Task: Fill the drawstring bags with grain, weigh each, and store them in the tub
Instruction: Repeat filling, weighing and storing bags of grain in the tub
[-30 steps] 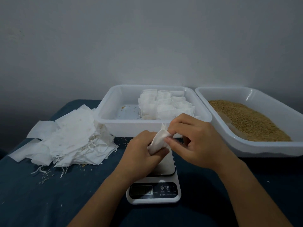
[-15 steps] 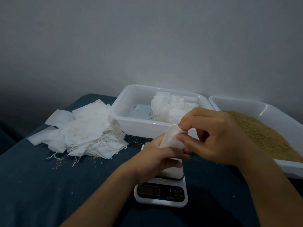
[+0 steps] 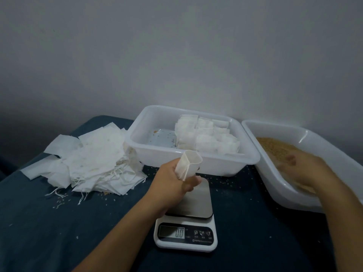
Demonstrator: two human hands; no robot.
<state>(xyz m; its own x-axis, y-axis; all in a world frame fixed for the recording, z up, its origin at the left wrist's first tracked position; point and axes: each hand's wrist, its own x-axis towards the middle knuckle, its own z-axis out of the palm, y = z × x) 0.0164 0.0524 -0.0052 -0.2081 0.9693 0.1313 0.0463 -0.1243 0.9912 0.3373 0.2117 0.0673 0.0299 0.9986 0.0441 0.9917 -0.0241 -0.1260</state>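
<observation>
My left hand (image 3: 172, 181) gripped an open-mouthed bag (image 3: 189, 163) above the scale (image 3: 186, 228), display read 0.0, button labels too blurred to read, my right hand (image 3: 302, 169) blurred in the grain (image 3: 275, 148), grip unclear, filled bags (image 3: 206, 138) in the tub (image 3: 157, 152), flat bags (image 3: 94, 160) on the desk (image 3: 59, 232).

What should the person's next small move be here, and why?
Probably scoop a pinch of grain with the right hand and carry it to the bag. The left hand holds an empty drawstring bag upright with its mouth open above the scale, which reads zero, while the blurred right hand is down in the grain tub.
</observation>
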